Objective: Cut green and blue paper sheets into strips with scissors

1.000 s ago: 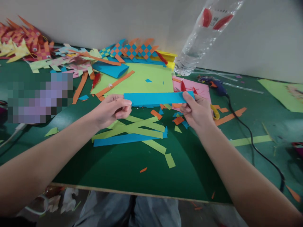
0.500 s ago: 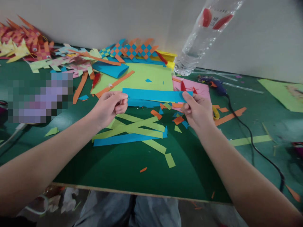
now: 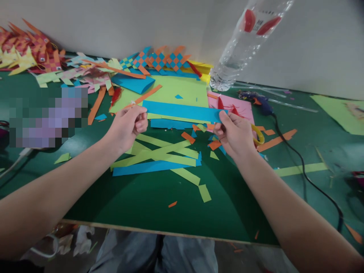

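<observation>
A blue paper strip (image 3: 182,111) is stretched level above the table between my two hands. My left hand (image 3: 127,123) pinches its left end, thumb on top. At the other end, my right hand (image 3: 236,131) grips the strip between thumb and curled fingers. A green edge shows along the strip's lower side; I cannot tell whether it is a second strip. Below, green paper strips (image 3: 155,153) lie crossed over one another with a blue strip (image 3: 142,168) among them. Behind the hands lies a large green sheet (image 3: 184,89).
Woven paper fish (image 3: 157,60) lean along the wall. A tilted water bottle (image 3: 241,49) stands at the back right, near a glue gun (image 3: 260,103) whose black cord runs rightward. Yellow-handled scissors (image 3: 258,134) lie partly behind my right hand. Orange scraps (image 3: 187,137) litter the green table.
My left hand has moved slightly left and up, my right hand slightly left and down. The held strip now slopes down to the right, and a green edge shows beneath it.
</observation>
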`<move>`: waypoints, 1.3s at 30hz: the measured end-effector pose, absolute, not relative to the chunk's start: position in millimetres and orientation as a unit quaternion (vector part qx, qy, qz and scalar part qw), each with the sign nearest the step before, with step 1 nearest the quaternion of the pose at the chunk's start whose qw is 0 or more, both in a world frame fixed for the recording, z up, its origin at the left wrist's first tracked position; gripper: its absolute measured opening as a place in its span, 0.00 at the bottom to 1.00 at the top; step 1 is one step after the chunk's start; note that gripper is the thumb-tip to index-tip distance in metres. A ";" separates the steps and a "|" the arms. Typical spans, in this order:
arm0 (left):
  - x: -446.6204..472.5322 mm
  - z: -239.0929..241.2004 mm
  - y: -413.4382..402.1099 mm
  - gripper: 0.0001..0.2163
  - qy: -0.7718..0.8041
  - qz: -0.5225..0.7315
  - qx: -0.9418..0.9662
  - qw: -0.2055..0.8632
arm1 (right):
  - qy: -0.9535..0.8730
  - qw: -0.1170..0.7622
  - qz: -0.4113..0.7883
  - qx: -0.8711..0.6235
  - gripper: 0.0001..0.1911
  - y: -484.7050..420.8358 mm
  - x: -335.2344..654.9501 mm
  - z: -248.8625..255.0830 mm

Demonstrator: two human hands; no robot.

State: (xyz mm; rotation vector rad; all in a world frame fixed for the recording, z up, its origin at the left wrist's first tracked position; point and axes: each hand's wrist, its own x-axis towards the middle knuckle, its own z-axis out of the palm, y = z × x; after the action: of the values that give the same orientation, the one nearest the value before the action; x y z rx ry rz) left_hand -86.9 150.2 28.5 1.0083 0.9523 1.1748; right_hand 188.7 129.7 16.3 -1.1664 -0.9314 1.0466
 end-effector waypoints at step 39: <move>-75.2 30.7 126.1 0.16 0.411 0.306 0.791 0.335 | -0.546 0.460 0.509 -0.480 0.19 90.7 151.7 29.2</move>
State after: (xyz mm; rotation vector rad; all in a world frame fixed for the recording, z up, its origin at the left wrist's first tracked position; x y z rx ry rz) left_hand -75.2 126.1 30.7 2.0628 1.0730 0.7978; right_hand 151.7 90.7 29.2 -1.1805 -1.3447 1.2537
